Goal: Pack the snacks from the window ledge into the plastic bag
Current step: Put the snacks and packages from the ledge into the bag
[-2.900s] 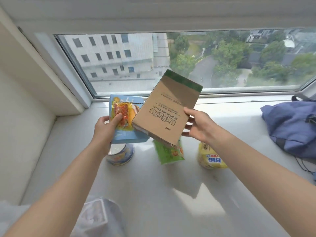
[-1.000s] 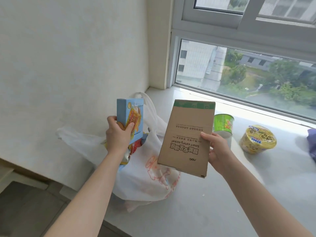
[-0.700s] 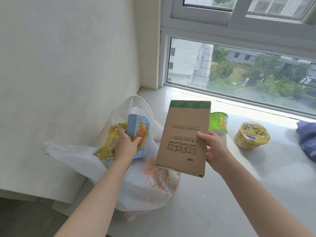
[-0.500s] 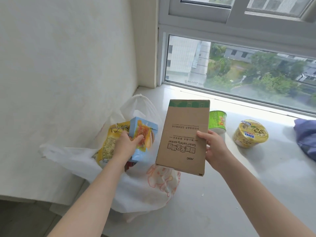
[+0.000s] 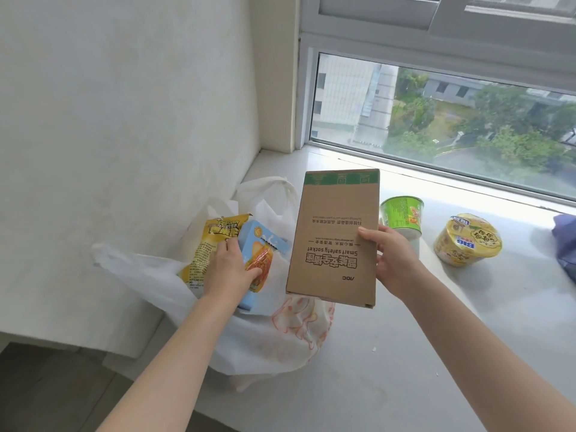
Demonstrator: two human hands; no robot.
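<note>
Your left hand (image 5: pixel 229 269) grips the blue box (image 5: pixel 260 260), seemingly inside the plastic bag (image 5: pixel 265 341); your right hand (image 5: pixel 391 263) grips the cardboard box (image 5: pixel 335 238).

I log the left forearm (image 5: pixel 187 338) and right forearm (image 5: pixel 467 332) as bare to the frame edge, the left hand (image 5: pixel 232 272) and right hand (image 5: pixel 394 263) likewise bare, nails short.
</note>
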